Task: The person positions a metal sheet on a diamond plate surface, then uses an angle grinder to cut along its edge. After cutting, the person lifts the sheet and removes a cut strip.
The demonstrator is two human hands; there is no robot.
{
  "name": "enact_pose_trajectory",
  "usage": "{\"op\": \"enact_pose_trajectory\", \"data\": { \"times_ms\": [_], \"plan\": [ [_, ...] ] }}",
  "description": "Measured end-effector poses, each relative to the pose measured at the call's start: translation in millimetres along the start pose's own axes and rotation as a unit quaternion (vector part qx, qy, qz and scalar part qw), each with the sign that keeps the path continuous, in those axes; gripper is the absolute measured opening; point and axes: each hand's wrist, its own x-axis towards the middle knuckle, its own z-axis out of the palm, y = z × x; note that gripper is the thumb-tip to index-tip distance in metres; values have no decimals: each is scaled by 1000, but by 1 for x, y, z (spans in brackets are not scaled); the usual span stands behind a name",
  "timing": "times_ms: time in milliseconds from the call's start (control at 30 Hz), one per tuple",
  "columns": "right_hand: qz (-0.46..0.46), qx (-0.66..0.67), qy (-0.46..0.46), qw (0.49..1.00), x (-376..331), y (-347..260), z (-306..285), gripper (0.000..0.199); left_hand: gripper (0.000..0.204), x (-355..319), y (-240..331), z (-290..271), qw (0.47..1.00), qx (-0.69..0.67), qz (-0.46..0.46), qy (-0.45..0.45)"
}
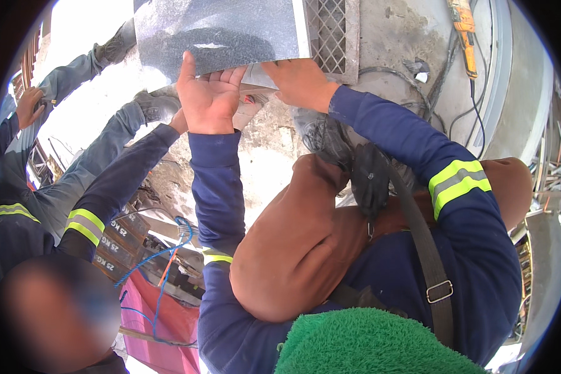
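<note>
A grey speckled slab (230,34) with a pale side edge is held up at the top of the view, a bright glare spot near its lower edge. My left hand (210,103) is palm up at that edge, thumb against the slab's face and fingers curled at its underside. Over to the right, my right hand (299,81) grips the lower corner, its fingertips partly hidden. A light strip of a second surface (258,76) shows just beneath the slab between my hands.
A co-worker's sleeve (128,162) reaches toward my left wrist, that hand mostly hidden. Their other hand (28,107) rests on a knee. A metal mesh grate (330,37) lies beside the slab. An orange power tool (465,37) and cables lie at right. Blue rope (159,252) hangs lower left.
</note>
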Motion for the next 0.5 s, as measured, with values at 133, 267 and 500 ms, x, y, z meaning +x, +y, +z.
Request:
{"op": "enact_pose_trajectory", "data": {
  "times_ms": [133, 267, 500],
  "plan": [
    [-91, -48, 158, 982, 6, 18, -6, 50, 100, 5, 3, -1, 1000, -3, -3, -22],
    [-128, -83, 193, 969, 32, 68, -8, 35, 107, 8, -1, -10, 999, -41, -6, -3],
    [-191, -158, 240, 939, 46, 130, -9, 37, 98, 17, -6, -16, 1000, -15, 3, -1]
  ]
}}
